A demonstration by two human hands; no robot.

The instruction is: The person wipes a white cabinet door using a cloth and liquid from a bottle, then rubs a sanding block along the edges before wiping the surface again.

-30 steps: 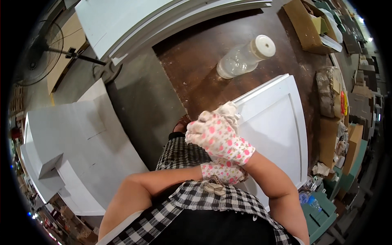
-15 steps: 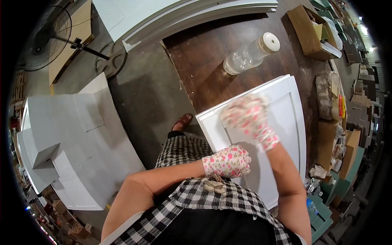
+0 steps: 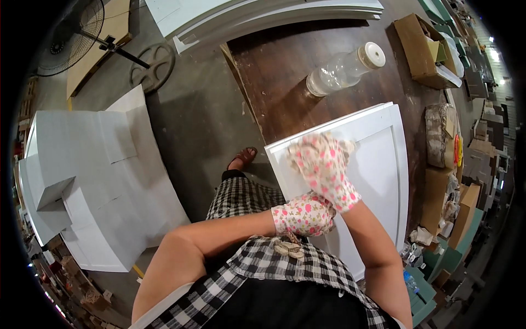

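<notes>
A white panel with a raised frame and recessed centre, like a cabinet door [image 3: 378, 159], lies on the brown tabletop. My right hand [image 3: 323, 164], in a floral glove, is over the panel's left far part, with its fingers curled and slightly blurred. Whatever it may hold is hidden under the palm. Close below it, my left hand [image 3: 307, 215], also in a floral glove, is closed over the panel's left side. The right wrist passes over its fingertips, and I cannot see anything in it. A clear bottle [image 3: 337, 74] with a white lid lies on the table beyond the panel.
Stacked white panels [image 3: 285, 13] stand at the table's far end. An open cardboard box [image 3: 422, 52] and a plastic-wrapped bundle [image 3: 439, 134] line the right side. On the left are a large white panelled piece [image 3: 109, 181] and a pedestal fan [image 3: 112, 46].
My right hand has come slightly left and nearer, its wrist now touching or overlapping my left hand. The left hand has hardly moved. The view has shifted slightly.
</notes>
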